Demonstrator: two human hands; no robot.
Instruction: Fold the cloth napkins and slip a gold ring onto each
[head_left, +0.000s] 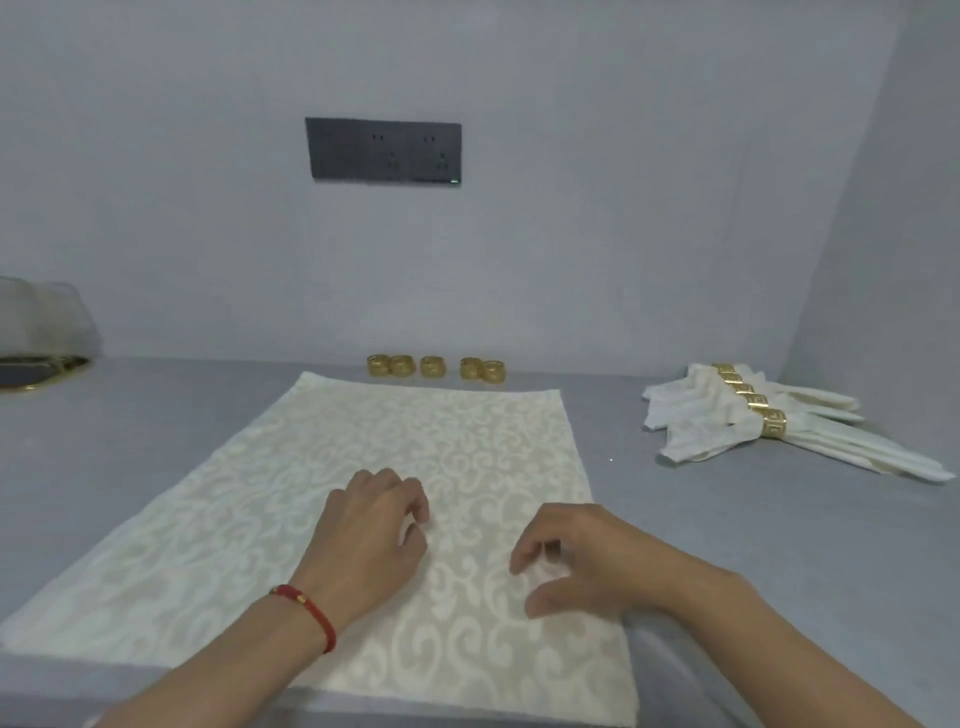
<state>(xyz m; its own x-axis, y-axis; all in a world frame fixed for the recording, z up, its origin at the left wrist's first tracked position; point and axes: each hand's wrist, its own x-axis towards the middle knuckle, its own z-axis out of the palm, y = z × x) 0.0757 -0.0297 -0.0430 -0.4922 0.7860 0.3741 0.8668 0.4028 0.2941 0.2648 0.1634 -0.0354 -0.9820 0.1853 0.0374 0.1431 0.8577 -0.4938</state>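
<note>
both hands hover low over the cream napkin, which lies spread flat on the grey table with its near edge at the table's front. left hand and right hand have loosely curled fingers, holding nothing. five loose gold rings sit in a row just beyond the napkin's far edge. far right, finished ringed napkins lie in a pile

No legible text anywhere.

Loose rings behind flat napkin; ringed napkins right, perhaps five.
</note>
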